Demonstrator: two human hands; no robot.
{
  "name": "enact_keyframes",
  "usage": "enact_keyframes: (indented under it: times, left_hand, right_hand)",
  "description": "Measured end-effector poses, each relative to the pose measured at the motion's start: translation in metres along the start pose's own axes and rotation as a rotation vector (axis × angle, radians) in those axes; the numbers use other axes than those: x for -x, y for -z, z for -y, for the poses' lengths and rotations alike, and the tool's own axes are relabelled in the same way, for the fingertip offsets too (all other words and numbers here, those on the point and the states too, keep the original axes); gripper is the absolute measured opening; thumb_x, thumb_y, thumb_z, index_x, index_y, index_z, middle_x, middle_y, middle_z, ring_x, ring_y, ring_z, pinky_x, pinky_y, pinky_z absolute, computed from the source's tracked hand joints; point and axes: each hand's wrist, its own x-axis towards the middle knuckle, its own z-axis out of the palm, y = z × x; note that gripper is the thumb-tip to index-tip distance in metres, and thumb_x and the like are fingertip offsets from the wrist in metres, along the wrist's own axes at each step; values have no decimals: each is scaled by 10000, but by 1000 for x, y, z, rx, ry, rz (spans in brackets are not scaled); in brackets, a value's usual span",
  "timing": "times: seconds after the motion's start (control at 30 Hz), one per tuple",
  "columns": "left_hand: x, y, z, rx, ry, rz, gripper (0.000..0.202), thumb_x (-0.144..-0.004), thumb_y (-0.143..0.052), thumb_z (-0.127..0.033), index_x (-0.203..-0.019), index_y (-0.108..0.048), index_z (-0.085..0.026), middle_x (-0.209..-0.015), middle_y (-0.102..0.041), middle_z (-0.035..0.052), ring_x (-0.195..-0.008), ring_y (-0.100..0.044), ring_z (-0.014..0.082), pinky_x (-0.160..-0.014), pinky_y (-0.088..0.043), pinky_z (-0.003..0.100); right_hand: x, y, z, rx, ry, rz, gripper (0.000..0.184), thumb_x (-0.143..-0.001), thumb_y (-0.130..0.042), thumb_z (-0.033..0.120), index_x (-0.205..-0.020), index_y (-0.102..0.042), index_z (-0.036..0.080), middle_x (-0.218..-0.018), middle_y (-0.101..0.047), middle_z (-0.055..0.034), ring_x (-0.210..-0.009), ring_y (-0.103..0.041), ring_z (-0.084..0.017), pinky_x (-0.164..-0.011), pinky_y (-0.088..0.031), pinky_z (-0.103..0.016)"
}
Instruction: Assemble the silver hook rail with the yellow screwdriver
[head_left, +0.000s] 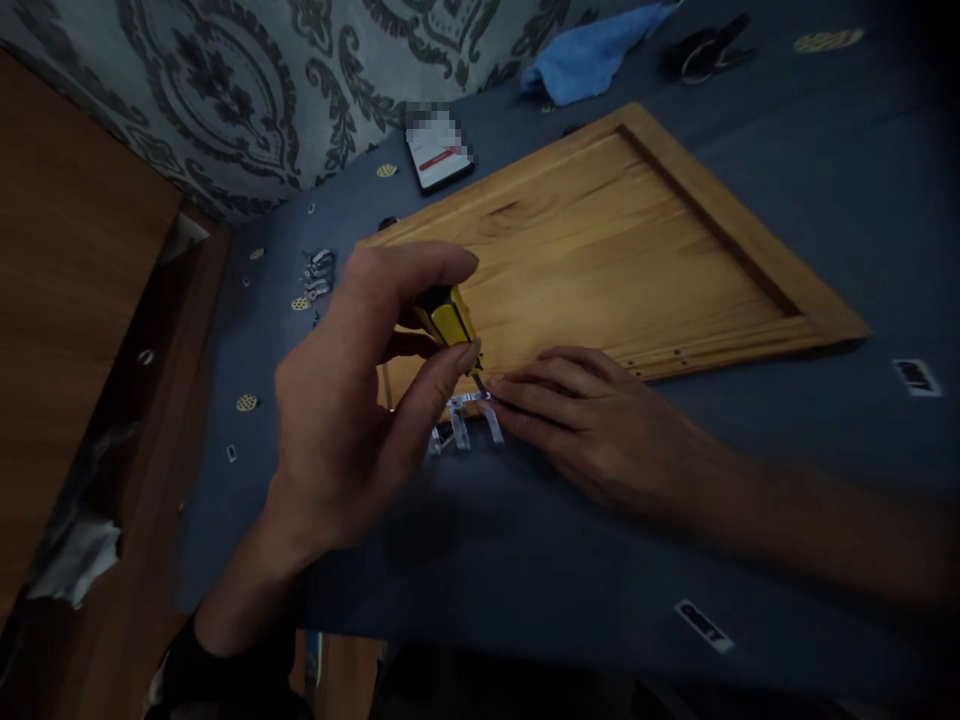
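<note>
A wooden cabinet door panel (pixel 622 240) lies flat on a dark blue cloth. My left hand (pixel 352 410) is closed around a yellow-handled screwdriver (pixel 448 322), whose tip points down at a silver metal hinge (pixel 465 418) by the panel's near corner. My right hand (pixel 592 420) lies beside it, fingers stretched and pressed on the hinge, holding it against the panel's edge.
More metal hinges (pixel 318 272) and small gold discs (pixel 246 402) are scattered at the left. A phone (pixel 439 150) lies behind the panel, with a blue rag (pixel 592 55) and a dark tool (pixel 709 50) farther back. Wooden furniture (pixel 67 330) stands at the left.
</note>
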Motion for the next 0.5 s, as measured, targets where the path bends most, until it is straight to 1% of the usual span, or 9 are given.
enact_keyframes:
  times: [0.1, 0.2, 0.3, 0.4, 0.5]
  left_hand:
    - [1, 0, 1, -8, -1, 9, 394, -991, -742, -166, -1281, -644, -413, -1240, -723, -24, -1082, -746, 226, -859, -715, 407]
    - [2, -1, 3, -17, -41, -6, 384, -995, -734, -157, -1297, -649, -379, -1227, -735, -17, -1066, -756, 222, -843, -713, 395]
    - [1, -3, 6, -43, -81, -12, 347, -1019, -739, -258, -1328, -650, -388, -1220, -747, -19, -1022, -765, 231, -793, -700, 404]
    - [-1, -4, 10, -97, -148, -24, 333, -1018, -753, -351, -1335, -664, -403, -1159, -770, -9, -933, -763, 246, -742, -674, 430]
    - [-1, -6, 12, -101, -197, -51, 357, -992, -787, -349, -1329, -675, -391, -1106, -774, 4, -873, -754, 249, -727, -662, 437]
  right_hand:
    - [-2, 1, 0, 9, 3, 12, 406, -1065, -415, 91, -1199, -787, 181, -1234, -820, -57, -1113, -704, -239, -995, -571, -435]
    - [-2, 0, 1, 12, -6, -5, 414, -1073, -399, 95, -1189, -790, 170, -1220, -823, -56, -1101, -708, -240, -989, -578, -431]
    - [-1, -2, 1, 3, -16, 6, 409, -1059, -423, 81, -1204, -787, 195, -1219, -822, -61, -1117, -703, -238, -999, -574, -445]
    - [0, -2, 0, -4, -1, -1, 387, -1052, -437, 84, -1192, -787, 174, -1201, -824, -78, -1107, -701, -245, -980, -578, -448]
    - [0, -1, 0, 5, -5, -6, 379, -1052, -446, 85, -1177, -792, 175, -1197, -826, -72, -1095, -702, -243, -985, -571, -439]
